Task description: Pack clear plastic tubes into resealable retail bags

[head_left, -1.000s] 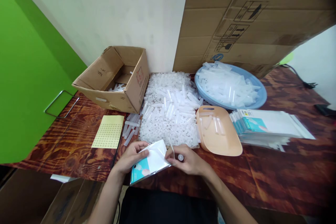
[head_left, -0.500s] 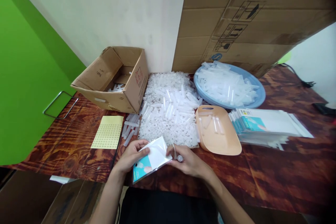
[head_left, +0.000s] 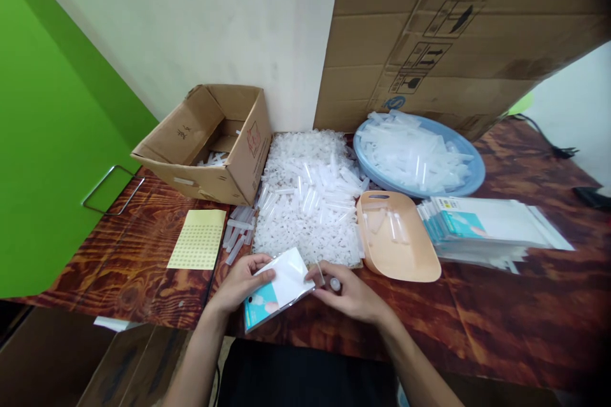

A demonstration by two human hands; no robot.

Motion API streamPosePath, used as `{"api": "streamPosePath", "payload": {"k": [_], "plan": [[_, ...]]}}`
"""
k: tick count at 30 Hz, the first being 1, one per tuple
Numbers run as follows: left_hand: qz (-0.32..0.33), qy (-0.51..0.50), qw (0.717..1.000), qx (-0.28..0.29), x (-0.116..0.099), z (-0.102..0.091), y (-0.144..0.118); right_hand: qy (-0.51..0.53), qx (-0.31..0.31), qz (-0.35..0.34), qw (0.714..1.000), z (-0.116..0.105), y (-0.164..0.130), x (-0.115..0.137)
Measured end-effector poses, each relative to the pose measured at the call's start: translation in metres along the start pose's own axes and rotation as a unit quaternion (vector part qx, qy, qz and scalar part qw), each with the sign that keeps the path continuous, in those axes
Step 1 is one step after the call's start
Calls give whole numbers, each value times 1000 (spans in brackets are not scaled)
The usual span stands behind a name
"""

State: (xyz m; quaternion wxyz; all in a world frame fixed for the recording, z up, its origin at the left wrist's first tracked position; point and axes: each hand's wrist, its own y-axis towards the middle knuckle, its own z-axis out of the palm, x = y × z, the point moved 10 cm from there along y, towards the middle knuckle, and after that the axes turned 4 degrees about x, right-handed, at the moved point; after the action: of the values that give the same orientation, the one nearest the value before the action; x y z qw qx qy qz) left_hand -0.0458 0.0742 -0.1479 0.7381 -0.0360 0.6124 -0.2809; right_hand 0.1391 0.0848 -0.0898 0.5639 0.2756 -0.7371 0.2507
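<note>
My left hand (head_left: 245, 286) is closed on a flat plastic bag (head_left: 281, 286) with a white and teal printed card in it, thumb on top and fingers beneath. The bag lies tilted above the table's front edge. At the bag's right end is my right hand (head_left: 346, 292), its thumb and index finger at the bag's edge. A small translucent plastic tube (head_left: 335, 283) is held in that hand, its round end showing between the fingers. A clear strip stands up by the fingertips; whether it is the bag's flap I cannot tell.
Behind my hands lies a wide heap of clear tubes and small parts (head_left: 305, 203). Around it are an open carton (head_left: 200, 184), a yellow sticker sheet (head_left: 195, 241), a peach tray (head_left: 415, 261) with several tubes, a blue basin (head_left: 477, 172) of tubes, and stacked printed bags (head_left: 501, 219).
Little has changed. The right fingers have shifted slightly at the bag's end, and the tube has moved a little to the right and up. The left hand keeps its hold.
</note>
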Motion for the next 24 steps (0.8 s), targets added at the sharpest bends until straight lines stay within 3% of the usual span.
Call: {"api": "streamPosePath", "payload": {"k": [5, 16, 24], "plan": [[-17, 11, 1000, 9, 4, -2, -2, 22, -25, -38, 999, -15, 2, 12], [-7, 110, 994, 18, -5, -1, -3, -73, 38, -91, 992, 8, 18, 20], [-18, 90, 995, 49, 5, 8, -2, -225, 105, -194, 949, 21, 8, 37]]}}
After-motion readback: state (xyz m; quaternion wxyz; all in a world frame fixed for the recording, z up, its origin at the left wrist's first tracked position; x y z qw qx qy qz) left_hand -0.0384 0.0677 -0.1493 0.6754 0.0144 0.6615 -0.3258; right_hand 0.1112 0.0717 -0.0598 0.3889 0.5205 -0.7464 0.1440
